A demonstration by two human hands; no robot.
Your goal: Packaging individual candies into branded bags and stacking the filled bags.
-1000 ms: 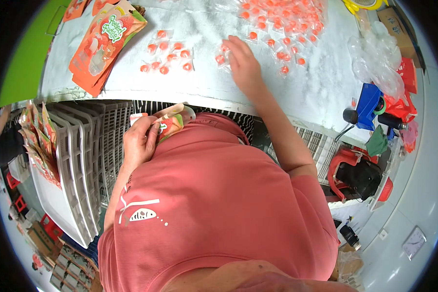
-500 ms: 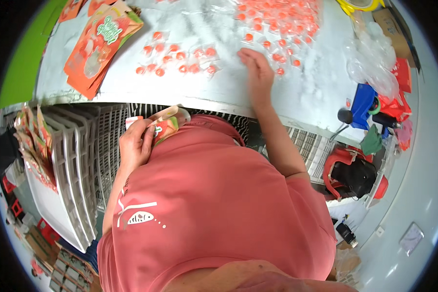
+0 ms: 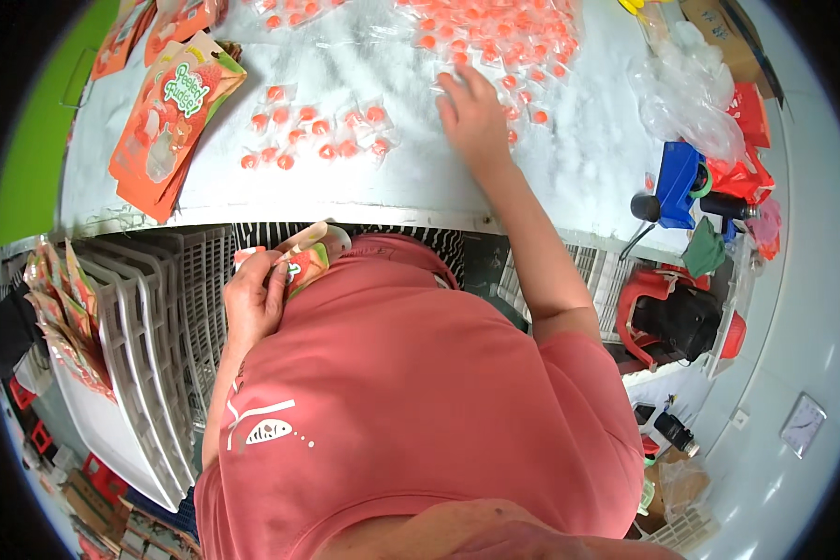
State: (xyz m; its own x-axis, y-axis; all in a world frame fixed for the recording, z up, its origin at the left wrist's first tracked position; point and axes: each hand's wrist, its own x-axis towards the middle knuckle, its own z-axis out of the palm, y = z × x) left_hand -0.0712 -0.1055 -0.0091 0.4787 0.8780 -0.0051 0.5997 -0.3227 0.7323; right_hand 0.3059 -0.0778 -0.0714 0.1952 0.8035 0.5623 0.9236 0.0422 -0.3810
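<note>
My left hand (image 3: 257, 301) is closed round the edge of an orange and green printed pouch (image 3: 301, 271), just below the table's front edge. The pouch's mouth gapes a little. Over the table, my right hand (image 3: 476, 117) reaches forward with its fingers stretched out and slightly apart. Its fingertips are at the near edge of a large heap of clear-wrapped orange-red candies (image 3: 509, 33); whether they touch one cannot be made out. A smaller group of wrapped candies (image 3: 319, 127) lies spread out to the left of this hand.
A stack of flat orange pouches (image 3: 163, 140) lies at the table's left, with more pouches (image 3: 179, 21) behind. Clear plastic bags (image 3: 686, 89) and a blue tape dispenser (image 3: 679, 182) are on the right. Grey-white plastic trays (image 3: 126, 327) stand at my left, holding filled pouches (image 3: 65, 308).
My right hand has moved forward and a little left over the table toward the candy heap, its fingers spreading. The left hand keeps its hold on the pouch. The view has shifted slightly.
</note>
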